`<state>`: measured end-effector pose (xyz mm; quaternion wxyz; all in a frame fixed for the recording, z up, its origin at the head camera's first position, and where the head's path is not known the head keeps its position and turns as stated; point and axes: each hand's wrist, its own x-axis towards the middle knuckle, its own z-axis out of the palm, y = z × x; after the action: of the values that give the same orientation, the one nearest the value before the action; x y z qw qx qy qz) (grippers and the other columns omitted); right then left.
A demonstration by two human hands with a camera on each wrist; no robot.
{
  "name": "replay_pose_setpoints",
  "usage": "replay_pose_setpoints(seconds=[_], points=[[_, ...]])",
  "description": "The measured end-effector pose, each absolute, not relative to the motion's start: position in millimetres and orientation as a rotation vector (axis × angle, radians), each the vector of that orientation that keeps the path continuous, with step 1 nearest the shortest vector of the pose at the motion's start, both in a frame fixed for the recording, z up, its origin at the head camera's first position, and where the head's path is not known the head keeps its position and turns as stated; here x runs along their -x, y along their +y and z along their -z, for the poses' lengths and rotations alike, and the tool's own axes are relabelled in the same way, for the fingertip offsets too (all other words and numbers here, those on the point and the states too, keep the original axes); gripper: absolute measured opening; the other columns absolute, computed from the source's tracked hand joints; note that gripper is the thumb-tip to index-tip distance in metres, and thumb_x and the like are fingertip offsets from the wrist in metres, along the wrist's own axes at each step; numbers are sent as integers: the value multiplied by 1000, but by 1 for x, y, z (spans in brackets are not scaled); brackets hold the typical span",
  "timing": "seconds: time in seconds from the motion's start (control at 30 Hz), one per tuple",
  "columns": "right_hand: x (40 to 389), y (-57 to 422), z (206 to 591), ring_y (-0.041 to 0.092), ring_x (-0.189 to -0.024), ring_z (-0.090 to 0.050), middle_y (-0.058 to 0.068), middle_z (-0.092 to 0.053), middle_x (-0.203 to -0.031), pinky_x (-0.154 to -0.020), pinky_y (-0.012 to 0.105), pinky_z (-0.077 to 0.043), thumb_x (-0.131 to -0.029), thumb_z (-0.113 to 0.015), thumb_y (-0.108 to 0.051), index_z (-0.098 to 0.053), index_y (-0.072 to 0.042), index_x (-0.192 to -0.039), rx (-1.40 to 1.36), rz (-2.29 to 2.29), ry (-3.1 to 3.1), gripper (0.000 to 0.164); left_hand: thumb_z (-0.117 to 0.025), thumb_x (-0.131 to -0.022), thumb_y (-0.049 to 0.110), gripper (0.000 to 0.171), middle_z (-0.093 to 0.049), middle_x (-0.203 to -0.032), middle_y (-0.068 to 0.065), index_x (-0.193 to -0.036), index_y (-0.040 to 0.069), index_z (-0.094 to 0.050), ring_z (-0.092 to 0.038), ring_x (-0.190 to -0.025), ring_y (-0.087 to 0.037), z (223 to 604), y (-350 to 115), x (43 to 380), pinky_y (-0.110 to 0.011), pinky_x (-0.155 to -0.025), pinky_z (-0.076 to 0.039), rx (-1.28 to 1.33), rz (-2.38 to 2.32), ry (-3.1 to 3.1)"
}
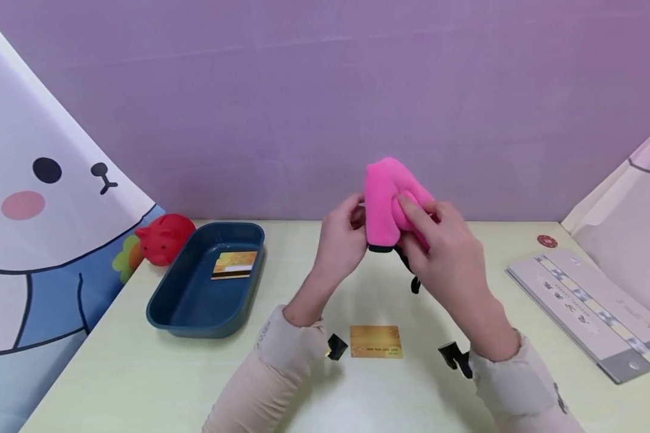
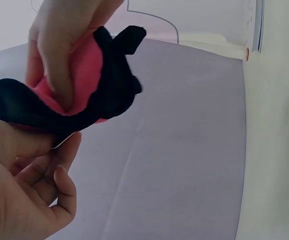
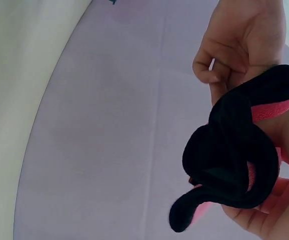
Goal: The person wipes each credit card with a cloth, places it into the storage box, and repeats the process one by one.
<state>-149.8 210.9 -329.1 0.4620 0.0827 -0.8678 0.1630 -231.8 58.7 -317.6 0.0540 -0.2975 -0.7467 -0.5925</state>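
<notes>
A soft pink fabric thing with a black underside and stubby padded arms is held up above the table between both hands. My left hand grips its left side, thumb and forefinger at the black edge in the left wrist view. My right hand pinches it from the right, with the thumb pressed into the pink cloth. On the table below lies a gold bank card, flat between the two forearms. The fingertips behind the pink thing are hidden in the head view.
At the left stands a dark blue tray with another gold card in it. Behind it sits a red piggy bank. A grey-white folder and a red round chip lie at the right. A purple cloth hangs behind.
</notes>
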Motion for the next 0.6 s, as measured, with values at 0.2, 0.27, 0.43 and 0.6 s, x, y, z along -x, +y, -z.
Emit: replay_pose_setpoints(seconds=[0.2,0.27,0.43,0.6], points=[[150,215,328,36,-84,-60,24,-62,-100,-54,53,-53,-85,-75,-9,-70,-11,-127,-162,-415,-2185,43,-59,-95,-3,36,-74,-94,-16,-129,6,-63,-65,-83,-19,316,57,237,-23,-69,-47,868,1932,-2330],[150,217,327,37,-84,-60,24,-62,-100,-54,53,-53,-85,-74,-8,-70,-12,-127,-144,-417,-2199,43,-59,-96,-1,35,-74,-96,-18,-130,7,-62,-65,-83,-18,315,55,239,-24,-69,-47,861,2017,-2331],[150,223,327,37,-84,-61,24,-62,-100,-54,54,-52,-85,-72,-6,-69,-12,-128,-105,-424,-2226,43,-64,-97,5,31,-74,-99,-16,-127,12,-64,-64,-79,-13,314,49,246,-25,-65,-44,854,2168,-2340],[152,229,330,37,-85,-60,23,-62,-99,-54,54,-51,-85,-69,-5,-69,-12,-127,-72,-417,-2245,43,-67,-96,9,32,-71,-94,-7,-126,15,-63,-59,-79,-12,315,41,256,-26,-66,-46,801,2295,-2382]])
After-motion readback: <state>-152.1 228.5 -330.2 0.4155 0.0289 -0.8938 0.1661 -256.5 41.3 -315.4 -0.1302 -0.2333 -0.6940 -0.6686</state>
